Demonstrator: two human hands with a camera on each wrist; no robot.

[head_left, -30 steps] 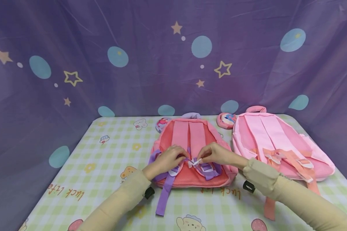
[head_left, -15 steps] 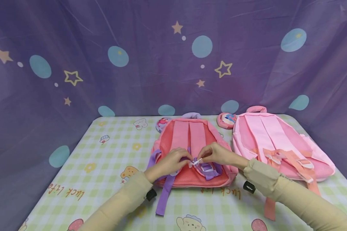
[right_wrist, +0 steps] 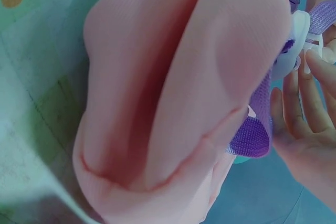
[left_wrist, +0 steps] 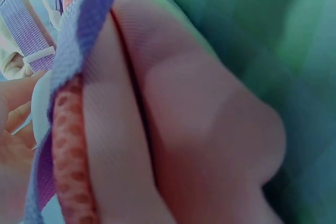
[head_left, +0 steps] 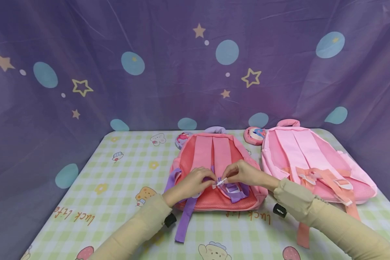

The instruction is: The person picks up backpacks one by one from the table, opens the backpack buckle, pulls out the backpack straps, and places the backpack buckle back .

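Observation:
A coral-pink backpack lies back side up on the table, its purple webbing straps loose across its lower half. Over its middle, in the head view, both hands meet at a small white plastic buckle. My left hand pinches the buckle's left side with thumb and fingertips. From the right, my right hand pinches the other side. In the right wrist view the buckle shows beside my right hand's fingers. Purple webbing and the bag's side cover part of my left hand in its wrist view.
A light pink backpack with orange straps lies to the right. Small round pouches sit behind the bags. A green checked cloth covers the table; a purple curtain hangs behind.
My left hand has moved slightly right, bringing its fingertips close to the buckle, then held nearly still. The right hand has stayed in place. Both backpacks lie where they were.

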